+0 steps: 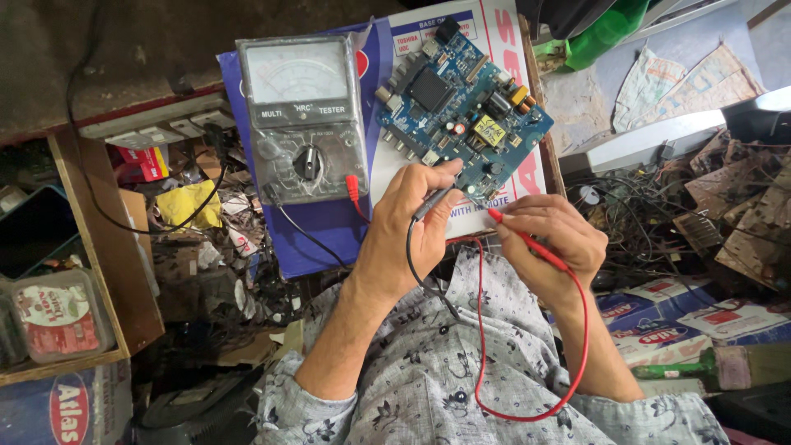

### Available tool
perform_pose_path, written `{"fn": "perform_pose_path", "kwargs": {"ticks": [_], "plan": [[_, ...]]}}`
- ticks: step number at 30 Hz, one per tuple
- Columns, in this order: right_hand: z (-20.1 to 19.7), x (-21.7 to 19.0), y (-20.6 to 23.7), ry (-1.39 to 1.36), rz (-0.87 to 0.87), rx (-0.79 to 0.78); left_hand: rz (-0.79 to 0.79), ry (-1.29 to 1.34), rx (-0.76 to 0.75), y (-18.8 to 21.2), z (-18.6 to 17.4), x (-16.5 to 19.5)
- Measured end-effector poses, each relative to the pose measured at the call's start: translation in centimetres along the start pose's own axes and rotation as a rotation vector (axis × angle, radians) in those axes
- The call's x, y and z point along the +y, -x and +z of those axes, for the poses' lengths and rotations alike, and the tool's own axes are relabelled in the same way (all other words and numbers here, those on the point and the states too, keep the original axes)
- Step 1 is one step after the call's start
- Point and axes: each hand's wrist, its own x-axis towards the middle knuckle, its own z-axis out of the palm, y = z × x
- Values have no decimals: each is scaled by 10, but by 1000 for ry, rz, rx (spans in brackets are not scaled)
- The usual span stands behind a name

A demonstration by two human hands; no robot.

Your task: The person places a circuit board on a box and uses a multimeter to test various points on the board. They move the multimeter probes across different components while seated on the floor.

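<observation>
A blue circuit board [461,99] lies on a white and blue carton [329,222] on my lap. Left of it stands a grey analog multimeter [301,115] with a dial face and a round selector knob. My left hand [412,231] grips a black test probe [435,200] whose tip touches the board's near edge. My right hand [552,239] pinches a red test probe [527,241], its tip also at the board's near edge. Black and red leads [486,330] loop down over my patterned shirt.
A wooden crate [99,247] with a plastic box [58,317] and scrap sits at left. Tangled wires [643,214] and broken boards pile up at right. Printed cartons [684,330] and a brush [717,367] lie at lower right.
</observation>
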Motion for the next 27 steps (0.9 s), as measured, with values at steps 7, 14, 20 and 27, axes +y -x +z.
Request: {"fn": "perform_pose_path", "kwargs": {"ticks": [7, 14, 20, 27], "plan": [[0, 0, -1, -5, -33, -21, -9, 4, 3, -1, 0, -1], [1, 0, 0, 40, -29, -3, -22, 7, -4, -1, 0, -1], [1, 2, 1, 14, -39, -4, -21, 5, -4, 0, 0, -1], [2, 3, 3, -14, -12, 48, -17, 1, 2, -1, 0, 0]]}}
